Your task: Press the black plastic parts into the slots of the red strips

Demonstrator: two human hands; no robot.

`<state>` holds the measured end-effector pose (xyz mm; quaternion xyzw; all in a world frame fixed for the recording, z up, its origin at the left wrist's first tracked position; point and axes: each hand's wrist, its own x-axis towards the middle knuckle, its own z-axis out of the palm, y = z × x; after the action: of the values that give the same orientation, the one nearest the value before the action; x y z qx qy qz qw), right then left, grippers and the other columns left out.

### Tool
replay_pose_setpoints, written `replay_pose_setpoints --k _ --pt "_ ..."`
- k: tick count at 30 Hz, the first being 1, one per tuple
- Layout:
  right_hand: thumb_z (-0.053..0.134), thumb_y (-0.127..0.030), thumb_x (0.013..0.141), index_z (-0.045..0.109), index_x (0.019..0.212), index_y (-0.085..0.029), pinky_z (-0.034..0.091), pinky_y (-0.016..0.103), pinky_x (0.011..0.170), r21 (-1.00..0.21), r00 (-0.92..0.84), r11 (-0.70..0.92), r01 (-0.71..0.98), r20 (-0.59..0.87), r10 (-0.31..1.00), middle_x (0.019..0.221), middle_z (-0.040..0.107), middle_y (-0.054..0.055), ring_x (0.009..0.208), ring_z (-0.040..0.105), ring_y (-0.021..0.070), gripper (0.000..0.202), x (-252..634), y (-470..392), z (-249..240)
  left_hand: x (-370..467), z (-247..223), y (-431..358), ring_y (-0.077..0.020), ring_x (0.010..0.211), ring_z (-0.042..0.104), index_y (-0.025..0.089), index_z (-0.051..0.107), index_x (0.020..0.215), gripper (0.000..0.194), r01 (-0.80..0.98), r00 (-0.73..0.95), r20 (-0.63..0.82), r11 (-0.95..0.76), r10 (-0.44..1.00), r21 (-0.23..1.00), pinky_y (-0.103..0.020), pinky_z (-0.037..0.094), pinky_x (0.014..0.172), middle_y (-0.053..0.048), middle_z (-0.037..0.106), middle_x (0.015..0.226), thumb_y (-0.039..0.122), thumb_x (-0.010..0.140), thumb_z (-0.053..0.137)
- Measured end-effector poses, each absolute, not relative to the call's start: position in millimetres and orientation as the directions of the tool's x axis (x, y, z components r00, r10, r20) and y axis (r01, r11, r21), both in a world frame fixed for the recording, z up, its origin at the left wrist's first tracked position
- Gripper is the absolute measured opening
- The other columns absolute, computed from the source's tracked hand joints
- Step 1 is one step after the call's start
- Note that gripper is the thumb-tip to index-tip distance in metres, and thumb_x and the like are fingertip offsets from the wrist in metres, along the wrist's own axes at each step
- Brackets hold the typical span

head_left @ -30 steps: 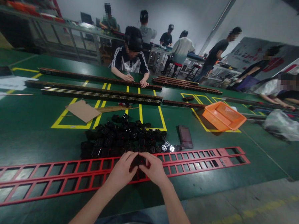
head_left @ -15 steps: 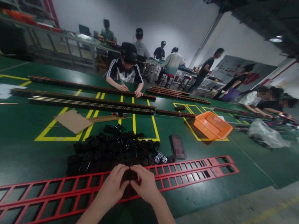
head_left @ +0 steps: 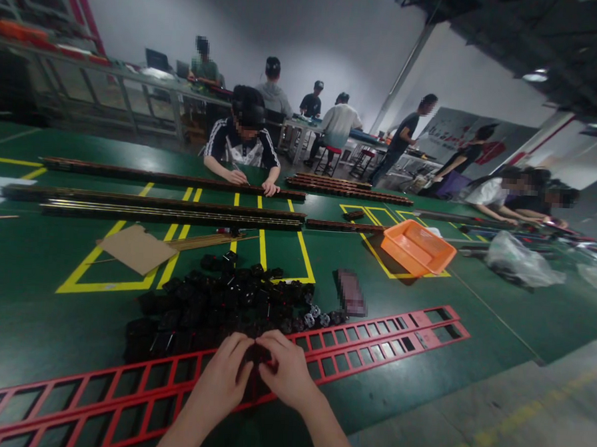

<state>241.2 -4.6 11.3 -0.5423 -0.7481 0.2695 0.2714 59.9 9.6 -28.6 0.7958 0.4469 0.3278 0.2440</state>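
My left hand (head_left: 227,370) and my right hand (head_left: 287,371) meet fingertip to fingertip over the middle of a red ladder-like frame (head_left: 135,374). Between their curled fingers sits a small black part (head_left: 258,353), mostly hidden, so its exact shape cannot be made out. Just beyond the hands lies a heap of small black parts (head_left: 209,302), loosely piled against the far edge of the frame. A few clear pieces (head_left: 314,314) rest at the heap's right end. The frame has two rows of rectangular openings and runs diagonally across the green table.
An orange bin (head_left: 417,248) stands to the right, and a blurred purplish object (head_left: 351,293) lies nearer. Cardboard (head_left: 137,248) and long dark rails (head_left: 174,211) lie farther back. Across the table a person (head_left: 245,141) works on a rail. Plastic bags (head_left: 521,258) are at far right.
The view has shifted slightly, so the table contents appear a little left. Both hands stay together over the frame, with only small finger movements around the black part.
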Motion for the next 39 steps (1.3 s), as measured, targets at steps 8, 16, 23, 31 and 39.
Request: replay_pose_setpoints --k 8,16,23,31,39 --pt "0.058 -0.013 0.072 0.062 0.118 -0.027 0.051 0.023 0.075 -0.651 -0.217 0.234 0.722 0.108 0.970 0.125 0.059 0.001 0.081 0.062 0.0116 0.048 237.1 -5.3 13.3 59.9 -33.1 8.2 -0.0253 0.109 0.058 0.018 0.054 0.122 0.035 0.548 0.420 0.300 -0.503 0.856 0.668 -0.046 0.054 0.096 -0.012 0.052 0.118 0.014 0.087 0.047" --pt "0.060 -0.016 0.077 0.061 0.118 -0.028 0.051 0.027 0.084 -0.585 -0.233 0.219 0.781 0.053 0.971 0.130 0.057 0.000 0.097 0.064 0.0150 0.043 235.1 -7.9 23.6 59.3 -32.1 13.9 -0.0250 0.101 0.061 0.020 0.060 0.115 0.036 0.515 0.410 0.293 -0.484 0.864 0.707 -0.044 0.056 0.089 -0.010 0.057 0.109 0.011 0.083 0.047" --pt "0.059 -0.014 0.078 0.059 0.120 -0.027 0.048 0.028 0.093 -0.569 -0.261 0.261 0.780 0.084 0.962 0.130 0.058 0.001 0.110 0.061 0.0168 0.044 237.1 -9.0 18.7 59.9 -32.7 17.3 -0.0227 0.097 0.062 0.021 0.063 0.110 0.034 0.511 0.424 0.278 -0.480 0.862 0.713 -0.040 0.057 0.087 -0.008 0.057 0.105 0.010 0.081 0.048" --pt "0.058 -0.014 0.081 0.060 0.122 -0.028 0.051 0.030 0.090 -0.535 -0.272 0.280 0.797 0.095 0.958 0.131 0.058 0.003 0.110 0.062 0.0185 0.043 237.8 -6.9 12.6 60.3 -31.9 10.9 -0.0222 0.095 0.060 0.019 0.060 0.121 0.037 0.539 0.432 0.304 -0.513 0.849 0.668 -0.040 0.057 0.086 -0.009 0.057 0.106 0.014 0.088 0.045" --pt "0.060 -0.018 0.084 0.063 0.119 -0.026 0.052 0.035 0.093 -0.641 -0.234 0.297 0.708 0.183 0.955 0.127 0.061 0.005 0.106 0.063 0.0190 0.036 238.6 -3.1 -1.5 22.9 -4.5 20.8 -0.0279 0.104 0.056 0.020 0.060 0.123 0.036 0.784 0.268 0.356 -0.417 0.895 0.460 -0.047 0.049 0.088 -0.011 0.061 0.117 0.018 0.089 0.051"
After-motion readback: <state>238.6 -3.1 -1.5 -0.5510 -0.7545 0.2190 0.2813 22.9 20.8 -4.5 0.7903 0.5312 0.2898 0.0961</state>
